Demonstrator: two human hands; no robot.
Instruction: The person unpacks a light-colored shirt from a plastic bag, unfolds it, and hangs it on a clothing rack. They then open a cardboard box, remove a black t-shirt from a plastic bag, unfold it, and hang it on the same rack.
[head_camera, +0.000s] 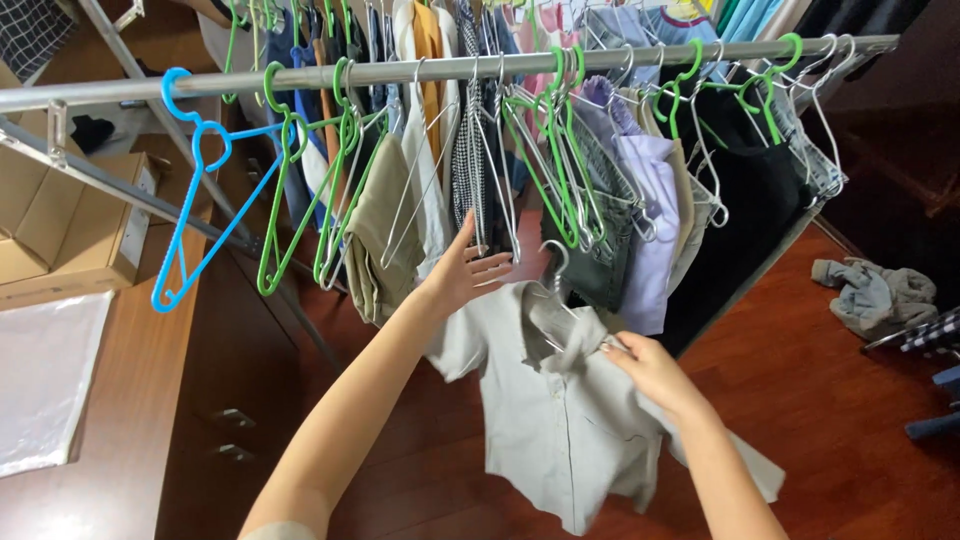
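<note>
Holding a pale grey shirt (560, 410) on its wire hanger (556, 262) at frame centre, your right hand (655, 372) pinches the shoulder | left hand (462, 270) spread open, empty, beside hanging clothes | risk: hanger hook may miss the crowded rail (440, 70), shirt slipping to floor.

blue hanger (190, 190) on rail (300, 75) | cardboard boxes (70, 220) left | crumpled cloth (875, 295) on floor

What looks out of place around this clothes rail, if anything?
A crumpled bundle of grey clothing lies on the wooden floor at the right, not hung up. The right hand holds a pale shirt whose wire hanger is off the rail.
</note>
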